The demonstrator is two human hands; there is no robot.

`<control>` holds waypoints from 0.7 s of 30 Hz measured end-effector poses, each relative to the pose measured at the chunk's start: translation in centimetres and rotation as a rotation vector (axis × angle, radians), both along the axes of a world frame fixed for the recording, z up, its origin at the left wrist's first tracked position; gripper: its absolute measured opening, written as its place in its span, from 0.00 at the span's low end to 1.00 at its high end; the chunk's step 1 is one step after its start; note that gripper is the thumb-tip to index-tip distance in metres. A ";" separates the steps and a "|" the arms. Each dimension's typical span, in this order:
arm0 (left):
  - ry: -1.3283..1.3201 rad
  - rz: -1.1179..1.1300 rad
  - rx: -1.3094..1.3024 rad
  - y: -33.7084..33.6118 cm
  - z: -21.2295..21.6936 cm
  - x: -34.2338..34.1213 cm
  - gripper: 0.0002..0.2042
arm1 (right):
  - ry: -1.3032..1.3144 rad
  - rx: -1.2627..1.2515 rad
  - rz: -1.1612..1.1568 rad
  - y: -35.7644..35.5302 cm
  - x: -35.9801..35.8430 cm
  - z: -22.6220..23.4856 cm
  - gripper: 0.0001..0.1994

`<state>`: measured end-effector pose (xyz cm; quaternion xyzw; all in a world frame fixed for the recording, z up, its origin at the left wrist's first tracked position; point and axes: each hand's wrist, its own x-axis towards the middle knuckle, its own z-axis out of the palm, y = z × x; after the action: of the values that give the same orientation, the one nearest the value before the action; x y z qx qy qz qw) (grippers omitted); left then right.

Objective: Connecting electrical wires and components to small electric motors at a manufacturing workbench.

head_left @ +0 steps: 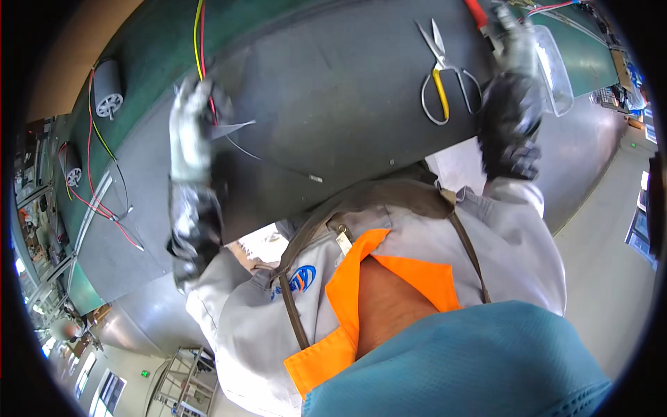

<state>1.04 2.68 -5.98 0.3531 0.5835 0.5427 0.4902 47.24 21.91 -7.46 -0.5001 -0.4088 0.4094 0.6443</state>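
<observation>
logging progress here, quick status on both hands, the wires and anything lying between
Left hand: closed on red and yellow wires. Right hand: at red-handled tool, grip blurred. Scissors open between, nearer right.

Scissors (440,64) with one yellow handle lie open on the dark tabletop (313,90); a metal rack (184,379) stands lower left.

Electrical wires (196,42), grey cylinders (107,83) and scissors (439,64) on a dark counter (306,90), plus a metal rack (182,381), mark this as a workshop.
</observation>
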 end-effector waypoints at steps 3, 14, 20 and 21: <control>-0.170 -0.007 -0.095 -8.4 -1.3 1.8 0.20 | 0.005 0.225 0.276 3.0 4.7 1.6 0.22; -0.308 -0.167 -0.338 -13.8 -0.8 5.3 0.15 | -0.731 -0.027 1.565 -10.8 -12.8 -1.6 0.13; -0.131 -0.079 0.197 -5.3 -1.1 9.7 0.19 | -0.356 -0.052 1.114 -17.0 -13.5 1.7 0.20; -0.306 -0.021 0.068 -5.0 -0.7 10.6 0.20 | -0.405 0.059 0.973 -17.7 -14.7 1.8 0.22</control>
<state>11.67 -2.33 -6.72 0.2887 0.4795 0.6045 0.5668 32.56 4.25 -5.63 -0.3033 -0.7212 0.5447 0.3020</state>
